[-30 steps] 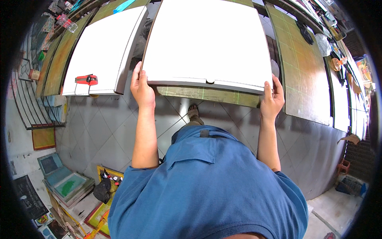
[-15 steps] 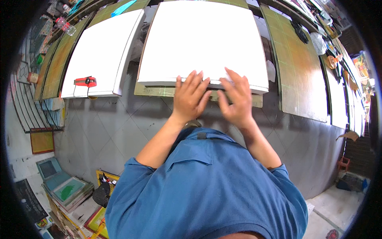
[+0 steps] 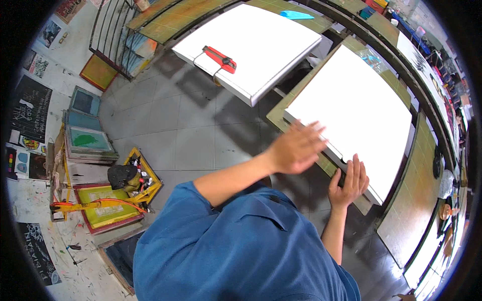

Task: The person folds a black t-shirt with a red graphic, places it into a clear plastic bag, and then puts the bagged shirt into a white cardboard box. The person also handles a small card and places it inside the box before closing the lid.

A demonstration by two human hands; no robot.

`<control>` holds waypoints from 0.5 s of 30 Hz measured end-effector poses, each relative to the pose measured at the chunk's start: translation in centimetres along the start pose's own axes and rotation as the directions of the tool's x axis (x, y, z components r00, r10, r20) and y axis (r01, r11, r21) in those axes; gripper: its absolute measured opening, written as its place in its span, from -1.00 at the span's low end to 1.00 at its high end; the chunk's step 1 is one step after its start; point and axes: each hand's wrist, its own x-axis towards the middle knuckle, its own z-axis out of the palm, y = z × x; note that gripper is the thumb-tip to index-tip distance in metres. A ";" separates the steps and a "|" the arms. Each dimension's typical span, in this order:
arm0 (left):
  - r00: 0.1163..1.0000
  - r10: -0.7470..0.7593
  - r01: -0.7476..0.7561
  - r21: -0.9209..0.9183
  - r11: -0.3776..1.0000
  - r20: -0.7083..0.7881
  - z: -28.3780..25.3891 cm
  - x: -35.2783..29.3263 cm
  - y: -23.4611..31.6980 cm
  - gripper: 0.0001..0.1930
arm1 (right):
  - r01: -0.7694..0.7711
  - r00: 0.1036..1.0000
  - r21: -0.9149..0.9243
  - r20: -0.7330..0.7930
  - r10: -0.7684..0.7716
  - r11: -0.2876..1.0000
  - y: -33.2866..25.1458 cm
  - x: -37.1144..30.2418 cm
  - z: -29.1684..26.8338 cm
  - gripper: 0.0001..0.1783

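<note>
White flat board (big, stiff sheet, probably light but awkward) lies on the olive worktable at 2 o'clock; best taken by opposite edges. Second white board at 12 carries a red tool. Right hand open, flat on near edge; left hand open, hovering, gripping nothing.
</note>
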 end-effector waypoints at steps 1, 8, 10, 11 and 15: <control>0.993 0.009 -0.004 0.041 0.999 -0.119 -1.9 -0.3 -2.8 -0.57 | 0.001 1.000 -0.003 -0.002 -0.001 1.000 -0.1 0.1 0.0 -0.65; 0.965 -0.254 0.259 0.441 0.859 -0.071 -19.6 -0.9 -21.2 -0.65 | 0.022 0.999 0.056 -0.043 -0.020 0.998 -0.5 1.0 0.5 -0.64; 0.954 -0.237 0.288 0.334 0.898 -0.185 -19.9 -1.0 -23.3 -0.68 | 0.011 1.000 0.098 -0.003 -0.011 0.995 -0.8 1.3 -0.1 -0.59; 0.941 -0.237 0.302 0.288 0.909 -0.240 -20.3 -1.2 -23.5 -0.70 | -0.061 0.997 0.163 -0.035 0.068 0.985 -1.2 1.4 -0.4 -0.59; 0.954 -0.128 0.209 0.299 0.931 -0.270 -19.6 -4.1 -23.9 -0.78 | -0.252 0.938 0.247 -0.177 0.299 0.936 -2.9 2.4 0.0 -0.60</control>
